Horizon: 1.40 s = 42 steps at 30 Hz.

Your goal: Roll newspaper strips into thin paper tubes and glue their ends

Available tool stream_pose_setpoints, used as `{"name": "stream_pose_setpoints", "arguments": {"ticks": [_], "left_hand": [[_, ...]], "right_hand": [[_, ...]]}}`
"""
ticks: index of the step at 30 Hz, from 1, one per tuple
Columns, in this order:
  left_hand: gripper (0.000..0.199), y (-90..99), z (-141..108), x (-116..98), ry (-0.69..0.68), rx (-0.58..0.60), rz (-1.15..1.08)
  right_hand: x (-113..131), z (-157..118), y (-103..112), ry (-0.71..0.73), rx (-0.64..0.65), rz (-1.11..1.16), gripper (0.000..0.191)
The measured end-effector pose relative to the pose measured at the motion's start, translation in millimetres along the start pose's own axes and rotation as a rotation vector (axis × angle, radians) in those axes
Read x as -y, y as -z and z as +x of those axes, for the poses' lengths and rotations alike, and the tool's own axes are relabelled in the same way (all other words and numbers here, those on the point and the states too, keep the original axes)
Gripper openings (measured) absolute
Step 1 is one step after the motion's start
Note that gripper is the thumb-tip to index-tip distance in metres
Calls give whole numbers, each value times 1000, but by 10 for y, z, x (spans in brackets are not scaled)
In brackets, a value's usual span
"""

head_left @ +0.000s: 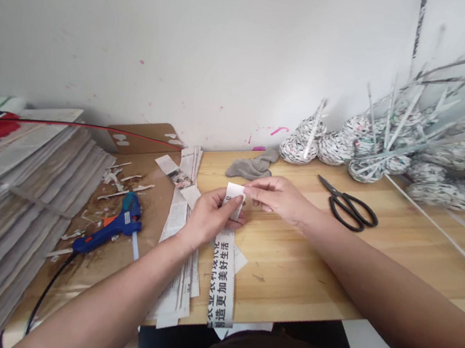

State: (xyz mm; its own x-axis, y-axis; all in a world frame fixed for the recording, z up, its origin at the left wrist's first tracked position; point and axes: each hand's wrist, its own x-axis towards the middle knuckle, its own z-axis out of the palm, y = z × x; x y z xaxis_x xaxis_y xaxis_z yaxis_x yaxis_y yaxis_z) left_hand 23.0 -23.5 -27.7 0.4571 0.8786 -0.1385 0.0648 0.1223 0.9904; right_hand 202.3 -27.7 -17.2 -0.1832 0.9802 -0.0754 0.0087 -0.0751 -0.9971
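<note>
Between the thumb and fingers of my left hand [214,213] is the upper end of a newspaper strip [224,281]. The strip hangs down past the table's front edge, with large dark printed characters along it. My right hand [272,197] is closed in a pinch at the strip's top right corner, thumb and forefinger touching the paper. Left of my left hand, more newspaper strips [178,236] lie in a loose stack, partly hidden by my forearm. A grey cloth [252,165] lies just beyond my hands.
Black-handled scissors [348,207] lie to the right. A blue glue gun [111,228] with a cord rests on cardboard at left among paper scraps. A tall newspaper stack [20,205] stands far left. Several woven paper pieces [303,141] with upright sticks line the wall at right.
</note>
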Motion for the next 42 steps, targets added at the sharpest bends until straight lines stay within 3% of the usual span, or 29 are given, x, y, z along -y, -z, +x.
{"name": "stream_pose_setpoints", "arguments": {"ticks": [14,24,32,35,38,42], "left_hand": [[39,5,-4,15,-27,-10,46],[39,3,3,59,-80,-4,108],[35,-16,-4,74,-84,-3,104],[35,-14,-5,62,-73,-4,84],[36,-7,5,50,-38,-1,31],[36,-9,23,44,0,-14,-28]], "right_hand": [[-44,4,-26,-27,19,95,24],[-57,9,-87,-70,-85,151,27],[-73,-6,-137,68,-170,47,36],[-80,3,-117,136,-199,-65,37],[-102,48,-19,236,-252,-331,39],[-173,155,167,519,-367,-788,35]]}}
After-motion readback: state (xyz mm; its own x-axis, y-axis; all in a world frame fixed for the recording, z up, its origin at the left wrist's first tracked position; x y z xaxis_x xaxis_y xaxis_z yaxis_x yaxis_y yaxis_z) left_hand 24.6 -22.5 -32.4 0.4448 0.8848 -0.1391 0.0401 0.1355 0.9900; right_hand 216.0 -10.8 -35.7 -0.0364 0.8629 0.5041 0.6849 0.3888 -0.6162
